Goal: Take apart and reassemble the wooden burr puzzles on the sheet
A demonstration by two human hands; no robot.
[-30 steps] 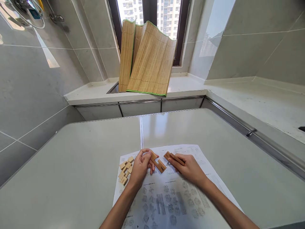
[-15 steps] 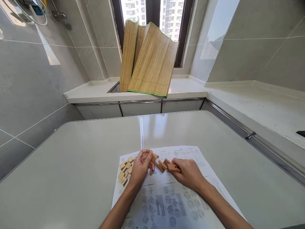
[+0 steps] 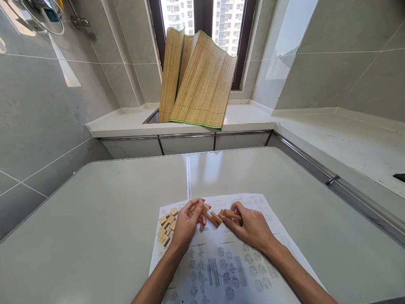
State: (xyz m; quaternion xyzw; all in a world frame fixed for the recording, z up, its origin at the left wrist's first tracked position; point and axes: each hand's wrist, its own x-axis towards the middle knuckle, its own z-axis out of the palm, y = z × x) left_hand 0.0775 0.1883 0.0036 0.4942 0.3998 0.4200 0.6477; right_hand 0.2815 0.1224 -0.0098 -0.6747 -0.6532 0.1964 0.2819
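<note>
Between the thumb and fingers of my left hand (image 3: 190, 221) is a notched brown wooden block (image 3: 214, 219), angled down to the right. My right hand (image 3: 249, 223) pinches another brown wooden piece (image 3: 232, 214), whose left end comes close to the first block. Whether the two touch is too small to tell. Left of my left hand, several pale wooden blocks (image 3: 164, 240) lie together on a large printed sheet (image 3: 202, 253) with small drawings of shapes. Both hands are over this sheet.
The sheet lies on a glossy pale table (image 3: 110, 219) with a seam down its middle. Behind it, a folded bamboo mat (image 3: 202, 84) stands on a white ledge (image 3: 247, 114) before a window. A metal rail (image 3: 303, 158) runs along the right side.
My right fingers have shifted on the brown piece, which has turned and now shows a narrower side. The left hand and its block have barely moved.
</note>
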